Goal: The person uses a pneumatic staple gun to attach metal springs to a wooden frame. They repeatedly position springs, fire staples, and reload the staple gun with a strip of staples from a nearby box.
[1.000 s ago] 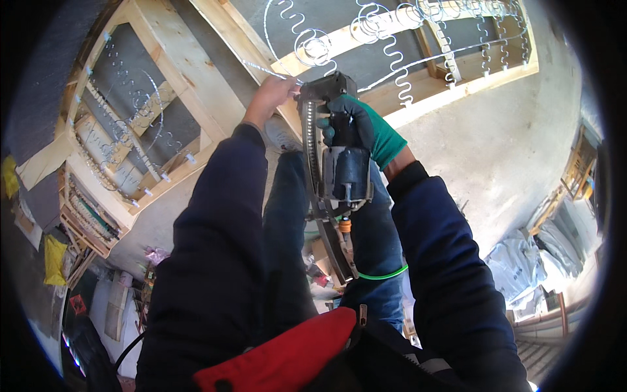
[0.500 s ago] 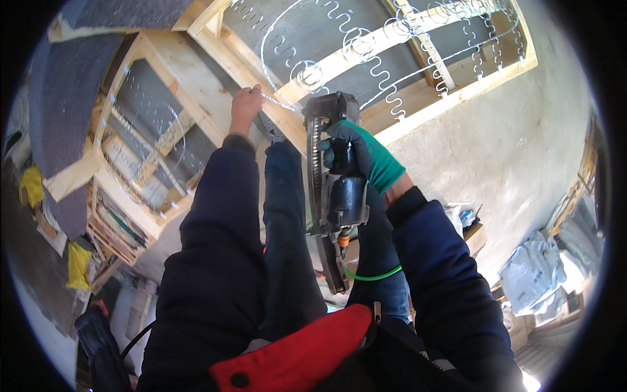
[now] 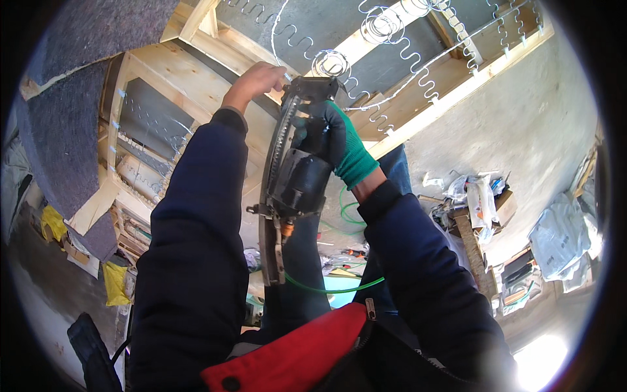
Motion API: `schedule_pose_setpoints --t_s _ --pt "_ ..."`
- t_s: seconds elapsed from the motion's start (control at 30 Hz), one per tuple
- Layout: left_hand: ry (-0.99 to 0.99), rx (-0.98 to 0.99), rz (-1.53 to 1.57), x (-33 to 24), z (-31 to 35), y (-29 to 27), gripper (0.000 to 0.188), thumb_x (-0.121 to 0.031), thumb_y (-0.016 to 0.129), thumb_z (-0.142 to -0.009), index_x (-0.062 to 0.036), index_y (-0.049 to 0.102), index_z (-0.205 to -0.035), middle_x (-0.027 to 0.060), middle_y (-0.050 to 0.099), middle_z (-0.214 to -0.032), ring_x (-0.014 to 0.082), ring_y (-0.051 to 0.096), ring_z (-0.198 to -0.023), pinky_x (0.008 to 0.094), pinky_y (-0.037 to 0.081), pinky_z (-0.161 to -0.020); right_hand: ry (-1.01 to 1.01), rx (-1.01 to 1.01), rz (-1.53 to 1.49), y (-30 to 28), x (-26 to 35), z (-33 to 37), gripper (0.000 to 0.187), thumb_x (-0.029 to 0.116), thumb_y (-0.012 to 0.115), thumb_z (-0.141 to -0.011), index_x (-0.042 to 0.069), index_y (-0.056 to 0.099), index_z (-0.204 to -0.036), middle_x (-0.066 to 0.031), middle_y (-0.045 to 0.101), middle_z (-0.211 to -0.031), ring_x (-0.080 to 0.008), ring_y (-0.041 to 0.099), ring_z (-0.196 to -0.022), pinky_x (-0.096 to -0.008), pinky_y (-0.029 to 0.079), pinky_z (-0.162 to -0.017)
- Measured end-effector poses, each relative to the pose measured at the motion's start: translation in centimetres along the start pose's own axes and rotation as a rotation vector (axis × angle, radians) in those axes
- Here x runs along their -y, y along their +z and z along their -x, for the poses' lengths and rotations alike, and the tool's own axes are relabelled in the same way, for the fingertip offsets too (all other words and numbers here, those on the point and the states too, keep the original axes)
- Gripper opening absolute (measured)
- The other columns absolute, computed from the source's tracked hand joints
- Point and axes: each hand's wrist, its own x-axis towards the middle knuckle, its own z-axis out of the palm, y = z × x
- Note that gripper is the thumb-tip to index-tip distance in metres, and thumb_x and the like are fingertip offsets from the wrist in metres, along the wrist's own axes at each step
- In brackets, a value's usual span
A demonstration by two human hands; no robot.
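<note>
My right hand [image 3: 345, 140], in a green and black glove, grips the handle of a black air nail gun [image 3: 302, 179] with a long curved magazine. The gun's head is at the near rail of a wooden seat frame [image 3: 421, 112]. Just left of the head, my bare left hand [image 3: 257, 83] is closed, its fingertips pinching a white cord [image 3: 275, 38]. Beyond, the cord runs over zigzag springs [image 3: 411, 52] and coil springs [image 3: 330, 64]. The gun's head hides the spot where the cord meets the rail.
A green air hose [image 3: 326, 289] trails from the gun past my legs. Another sprung wooden frame [image 3: 140, 170] stands at left, beside dark grey felt-like panels [image 3: 68, 124]. Boxes and plastic bags [image 3: 482, 206] lie on the floor at right.
The nail gun has tilted and shifted left and slightly up, with its head closer to my left hand. My left hand has moved slightly right and up, still pinching the cord.
</note>
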Motion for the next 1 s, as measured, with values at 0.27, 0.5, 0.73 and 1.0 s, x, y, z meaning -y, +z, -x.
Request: schedule_pose_setpoints --t_s 0.27,0.5,0.73,1.0 --pt "0.056 0.112 -0.311 -2.4 0.2 -1.6 0.066 -0.053 0.043 -0.107 0.0053 0.074 -0.104 0.0196 0.076 -0.101 0.0335 0.069 -0.097 0.0438 0.050 -0.095 -0.105 -0.061 0.011 2.2 -0.6 -3.5 0.024 0.028 0.056 -0.109 0.007 0.062 -0.117 -0.0101 0.068 -0.099 -0.0224 0.069 -0.081 -0.0430 0.062 -0.079" --pt "0.224 0.050 -0.504 -1.6 0.6 -1.4 0.063 -0.050 0.040 -0.109 0.0038 0.071 -0.118 0.0255 0.073 -0.110 0.0416 0.067 -0.108 0.0453 0.047 -0.103 -0.169 -0.172 -0.069 4.0 -0.5 -4.4 0.019 0.023 0.060 -0.101 0.006 0.064 -0.107 -0.0078 0.067 -0.087 -0.0202 0.067 -0.073 -0.0358 0.060 -0.071" --pt "0.105 0.045 -0.364 -1.7 5.9 -7.2 0.056 -0.049 0.045 -0.109 -0.0005 0.069 -0.125 0.0137 0.073 -0.105 0.0260 0.068 -0.079 0.0392 0.055 -0.079 -0.215 -0.138 -0.209 4.7 -1.0 -6.4 0.021 0.018 0.063 -0.098 0.003 0.066 -0.113 -0.0072 0.069 -0.090 -0.0201 0.067 -0.074 -0.0352 0.061 -0.070" --pt "0.008 -0.173 0.021 9.7 16.9 -7.0 0.050 -0.043 0.054 -0.109 0.0028 0.070 -0.122 0.0109 0.073 -0.099 0.0180 0.068 -0.081 0.0346 0.055 -0.077 -0.240 -0.215 -0.167 5.2 -1.7 -6.8 0.019 0.022 0.063 -0.100 0.005 0.066 -0.108 -0.0066 0.067 -0.083 -0.0206 0.067 -0.069 -0.0355 0.060 -0.066"
